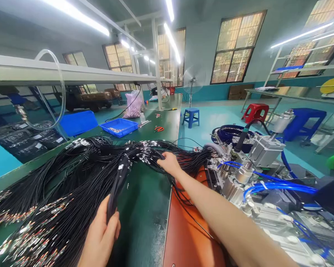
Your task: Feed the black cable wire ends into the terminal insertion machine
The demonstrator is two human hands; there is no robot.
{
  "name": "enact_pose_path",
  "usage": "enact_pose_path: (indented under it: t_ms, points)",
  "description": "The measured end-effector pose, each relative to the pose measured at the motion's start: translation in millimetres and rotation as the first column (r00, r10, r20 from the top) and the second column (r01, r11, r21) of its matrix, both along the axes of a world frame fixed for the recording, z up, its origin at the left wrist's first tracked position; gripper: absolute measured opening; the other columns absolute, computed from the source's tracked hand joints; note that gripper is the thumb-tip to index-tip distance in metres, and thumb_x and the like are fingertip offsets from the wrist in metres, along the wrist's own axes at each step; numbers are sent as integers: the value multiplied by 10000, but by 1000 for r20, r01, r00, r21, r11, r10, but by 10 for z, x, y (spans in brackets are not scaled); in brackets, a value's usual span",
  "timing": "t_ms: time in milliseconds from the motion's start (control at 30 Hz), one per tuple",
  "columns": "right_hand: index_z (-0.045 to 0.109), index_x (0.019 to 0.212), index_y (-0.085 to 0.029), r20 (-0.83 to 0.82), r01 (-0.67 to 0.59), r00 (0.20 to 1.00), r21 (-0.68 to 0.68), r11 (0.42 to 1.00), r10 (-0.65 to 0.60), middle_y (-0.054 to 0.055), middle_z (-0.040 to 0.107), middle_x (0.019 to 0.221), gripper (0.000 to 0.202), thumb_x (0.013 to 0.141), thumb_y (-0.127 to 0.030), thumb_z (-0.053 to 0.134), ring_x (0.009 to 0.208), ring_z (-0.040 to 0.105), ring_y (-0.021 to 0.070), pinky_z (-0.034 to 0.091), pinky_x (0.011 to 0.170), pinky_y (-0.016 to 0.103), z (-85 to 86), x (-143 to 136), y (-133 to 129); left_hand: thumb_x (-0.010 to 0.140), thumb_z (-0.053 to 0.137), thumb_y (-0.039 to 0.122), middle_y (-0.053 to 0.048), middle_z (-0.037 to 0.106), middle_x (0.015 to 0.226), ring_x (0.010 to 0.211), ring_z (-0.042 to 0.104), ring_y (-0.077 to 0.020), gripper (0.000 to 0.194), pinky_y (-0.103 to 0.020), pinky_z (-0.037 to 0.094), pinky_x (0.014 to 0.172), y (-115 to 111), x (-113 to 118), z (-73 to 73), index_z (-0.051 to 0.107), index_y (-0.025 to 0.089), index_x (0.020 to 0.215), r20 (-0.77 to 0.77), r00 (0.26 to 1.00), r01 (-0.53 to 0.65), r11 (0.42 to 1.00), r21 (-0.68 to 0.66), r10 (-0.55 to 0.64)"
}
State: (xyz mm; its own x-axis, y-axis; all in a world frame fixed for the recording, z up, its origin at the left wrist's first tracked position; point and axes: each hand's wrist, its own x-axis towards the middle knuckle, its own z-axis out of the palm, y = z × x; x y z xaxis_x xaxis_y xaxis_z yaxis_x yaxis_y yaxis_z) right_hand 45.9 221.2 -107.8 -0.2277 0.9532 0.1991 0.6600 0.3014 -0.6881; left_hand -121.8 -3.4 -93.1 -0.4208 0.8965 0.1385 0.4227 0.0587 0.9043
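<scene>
My left hand [101, 233] is closed round a bundle of black cables [119, 178] that rises from it, with pale metal ends at the top. Farther forward, my right hand [169, 163] reaches to another group of cables [153, 151] with silvery tips; its fingers are closed on them. A large heap of black cables [80, 181] spreads over the green table to the left of my hands. Stripped, coloured wire ends [41, 233] fan out at the near left. More cables [195, 157] run right toward the machine.
A pneumatic machine [247, 178] with blue tubes stands close by my right arm. On the green table [147, 207] are a blue tray [119, 127] of small parts, orange-handled pliers [159, 129] and a plastic bag [133, 104]. An orange-brown surface [193, 230] adjoins the table.
</scene>
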Motion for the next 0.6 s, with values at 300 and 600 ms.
enact_pose_path:
  t_ms: [300,600]
  points:
    - [638,858,-134,-283,-12,957,154,988,56,45,713,811,197,724,-199,509,726,648,167,480,688,241,101,76,-137,654,516,190,62,516,553,323,405,-102,487,-212,282,335,653,596,-243,473,213,1139,286,931,304,913,-273,-224]
    - [603,953,-137,-236,-18,969,222,975,72,51,683,944,226,762,-184,491,869,617,152,459,795,232,167,112,-175,742,543,257,130,379,437,290,361,-74,446,-166,227,315,614,641,-279,375,157,1143,475,873,295,895,-334,-110]
